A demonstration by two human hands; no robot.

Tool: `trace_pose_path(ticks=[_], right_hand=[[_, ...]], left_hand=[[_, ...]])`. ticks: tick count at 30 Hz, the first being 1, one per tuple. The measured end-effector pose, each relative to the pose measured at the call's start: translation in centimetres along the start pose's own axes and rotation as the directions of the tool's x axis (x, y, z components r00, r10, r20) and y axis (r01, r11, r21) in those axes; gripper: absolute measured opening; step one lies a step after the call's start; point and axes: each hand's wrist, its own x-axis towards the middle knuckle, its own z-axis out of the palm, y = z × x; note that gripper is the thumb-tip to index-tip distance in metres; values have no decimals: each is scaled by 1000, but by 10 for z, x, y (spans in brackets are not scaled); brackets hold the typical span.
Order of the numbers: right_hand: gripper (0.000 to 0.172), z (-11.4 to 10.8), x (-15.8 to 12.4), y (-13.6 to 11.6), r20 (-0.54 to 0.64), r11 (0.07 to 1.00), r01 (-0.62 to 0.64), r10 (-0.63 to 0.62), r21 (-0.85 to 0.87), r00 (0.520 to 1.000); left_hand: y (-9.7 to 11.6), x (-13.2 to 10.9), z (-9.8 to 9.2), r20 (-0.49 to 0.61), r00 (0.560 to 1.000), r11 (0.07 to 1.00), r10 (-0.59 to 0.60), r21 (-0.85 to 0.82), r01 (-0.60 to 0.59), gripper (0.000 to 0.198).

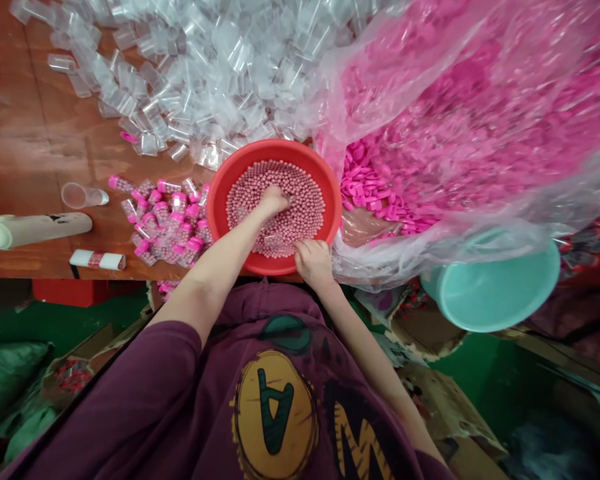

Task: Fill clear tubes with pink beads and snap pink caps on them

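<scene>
Red plastic basin (pixel 275 150) rests at the near edge of the wooden table (pixel 30 147), holding a shallow bed of small pink beads (pixel 300 200). The left hand (pixel 274 200) enters from the near left, its forearm angled forward and to the right, with the fingers bunched together and sunk into the beads near the basin's centre. The fingertips are buried, so it cannot be determined whether they are closed on anything. The right hand (pixel 314 263) sits apart from the left at the near rim, its fingers curled over the lip towards the beads; whether it grips the rim or merely rests there cannot be determined. Of the two, the left hand is nearer the middle of the beads. A clear object (pixel 274 232) lies among the beads just below the left wrist, too indistinct to identify. Left of the basin lies a cluster of clear bottles with pink caps (pixel 167 223), their long axes pointing in mixed directions. Beyond the basin spreads a heap of empty clear plastic tubes (pixel 205 73). To the right, a polythene bag (pixel 365 87) holds magenta caps (pixel 375 187), and a teal basin (pixel 495 287) sits tilted beyond the table edge.
</scene>
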Motion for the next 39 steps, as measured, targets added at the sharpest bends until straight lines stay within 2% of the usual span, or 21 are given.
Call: trace_pose_path(ticks=[3,5,8,10,12,14,17,19,22,26,29,33,39], right_hand=[[32,-1,0,0,17,1000,-7,7,18,1000],[32,-2,0,0,15,999,-7,6,38,1000],[32,-4,-1,1,-16,995,-9,11,104,1000],[31,-7,0,2,-54,978,-37,48,203,997],[29,-11,3,2,-120,933,-73,122,352,985],[27,-18,8,3,-193,854,-101,229,511,954],[26,-36,22,6,-254,735,-134,391,665,884],[29,-52,33,8,-264,709,-134,422,693,867],[33,-78,51,11,-264,743,-85,339,664,903],[32,-97,68,13,-204,781,-22,191,625,960],[26,-93,71,11,-127,764,-51,172,643,977],[18,-73,63,-2,-45,747,-106,179,656,983],[27,-54,41,-19,88,782,-109,69,614,994]], left_hand=[[12,-7,34,9,998,989,-69,-127,69,9],[16,-17,41,42,997,973,-71,-215,79,13],[15,-35,32,102,994,906,-45,-415,84,23],[13,-47,20,157,988,797,-5,-596,99,32],[12,-58,7,207,976,679,63,-726,110,38],[12,-69,-2,228,963,627,143,-774,90,42],[16,-82,-11,228,945,617,234,-786,37,46],[19,-91,-14,202,945,649,259,-761,-15,43],[26,-103,-20,174,945,721,277,-688,-84,39],[32,-116,-29,238,922,765,306,-638,-89,36],[28,-122,-34,293,903,773,313,-632,-62,33],[8,-128,-35,320,917,791,238,-612,9,36],[-20,-140,-40,416,905,790,86,-582,192,41]])
